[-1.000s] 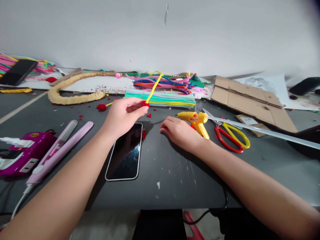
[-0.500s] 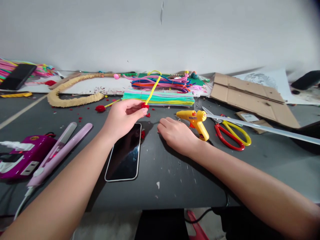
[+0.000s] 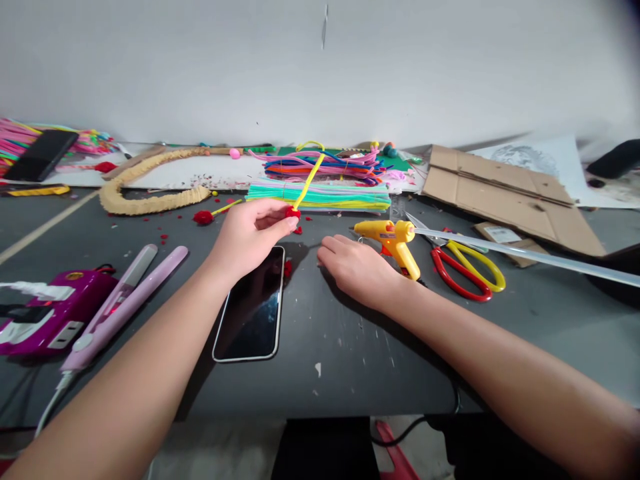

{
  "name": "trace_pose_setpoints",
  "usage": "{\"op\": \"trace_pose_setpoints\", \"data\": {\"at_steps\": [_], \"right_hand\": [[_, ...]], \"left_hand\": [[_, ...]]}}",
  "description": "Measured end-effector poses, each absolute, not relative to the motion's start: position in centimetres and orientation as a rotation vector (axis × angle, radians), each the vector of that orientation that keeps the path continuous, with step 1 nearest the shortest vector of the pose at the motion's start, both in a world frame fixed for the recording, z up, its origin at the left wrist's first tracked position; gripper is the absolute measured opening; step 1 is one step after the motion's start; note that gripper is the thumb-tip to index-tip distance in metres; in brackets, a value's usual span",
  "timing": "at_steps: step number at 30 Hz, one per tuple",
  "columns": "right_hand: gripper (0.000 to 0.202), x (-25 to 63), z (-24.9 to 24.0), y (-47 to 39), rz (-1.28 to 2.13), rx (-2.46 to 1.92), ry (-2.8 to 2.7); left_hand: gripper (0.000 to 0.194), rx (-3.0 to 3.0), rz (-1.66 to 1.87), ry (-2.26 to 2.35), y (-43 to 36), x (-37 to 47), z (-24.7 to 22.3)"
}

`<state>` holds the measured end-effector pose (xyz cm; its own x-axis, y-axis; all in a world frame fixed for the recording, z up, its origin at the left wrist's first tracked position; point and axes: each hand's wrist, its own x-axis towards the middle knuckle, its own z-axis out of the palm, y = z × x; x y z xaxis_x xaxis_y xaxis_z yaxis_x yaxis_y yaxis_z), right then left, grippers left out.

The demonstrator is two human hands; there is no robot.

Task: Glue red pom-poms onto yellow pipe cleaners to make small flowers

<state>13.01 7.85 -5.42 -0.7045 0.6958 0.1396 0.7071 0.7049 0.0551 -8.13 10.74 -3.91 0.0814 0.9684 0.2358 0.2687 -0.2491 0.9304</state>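
Between the thumb and fingers of my left hand (image 3: 253,235) is a red fuzzy flower (image 3: 293,213) with a yellow pipe-cleaner stem (image 3: 309,182) slanting upward. That hand is closed and hovers over the top end of a smartphone (image 3: 253,307) lying dark-screened on the grey table. My right hand (image 3: 353,265) rests on the table, fingers curled under; whatever is in them, if anything, is hidden. Just beside it lies a yellow hot glue gun (image 3: 393,240) with a long clear glue stick (image 3: 500,245) in its back. Another red flower (image 3: 203,217) on a yellow stem lies left of my left hand.
Scissors (image 3: 463,267) with red and yellow handles lie right of the glue gun. Flat cardboard (image 3: 505,197) is behind them. Bundled pipe cleaners (image 3: 320,195) lie at the back. A pink straightener (image 3: 125,307) and purple power strip (image 3: 65,313) stand left, near a tan curved piece (image 3: 145,204).
The camera view has shifted slightly, so everything sits a little farther right. Both hands keep the same pose, the left one still gripping the red flower.
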Motion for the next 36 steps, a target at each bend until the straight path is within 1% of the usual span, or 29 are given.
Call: {"op": "trace_pose_setpoints", "data": {"at_steps": [7,10,12,15,19,22,28,32,36], "right_hand": [[0.021,13.8,-5.7,7.8,-0.082,-1.202,-2.727],[0.019,14.1,-5.2,7.7,0.012,-1.23,-2.687],[0.017,14.2,-5.0,7.6,0.18,-1.224,-2.586],[0.016,13.9,-5.2,7.5,0.546,-1.171,-2.286],[0.024,13.2,-5.6,7.6,0.958,-1.128,-1.84],[0.03,12.7,-5.7,7.7,1.125,-1.083,-1.551],[0.034,11.9,-5.7,7.5,1.355,-0.94,-1.223],[0.035,11.7,-5.7,7.3,1.416,-0.886,-1.137],[0.036,11.6,-5.7,7.3,1.433,-0.868,-1.108]], "left_hand": [[0.037,1.606,1.209,1.241,10.6,-8.1,-3.8],[0.036,1.599,1.207,1.241,10.5,-8.0,-3.8],[0.034,1.601,1.202,1.238,10.4,-7.9,-3.7],[0.031,1.627,1.198,1.244,10.2,-7.7,-3.6],[0.029,1.716,1.158,1.277,9.9,-7.3,-3.4],[0.03,1.735,1.091,1.257,9.7,-7.1,-3.5],[0.04,1.721,1.012,1.192,9.6,-6.6,-3.7],[0.044,1.726,0.992,1.187,9.6,-6.4,-3.8],[0.044,1.708,0.989,1.167,9.5,-6.3,-3.9]]}}
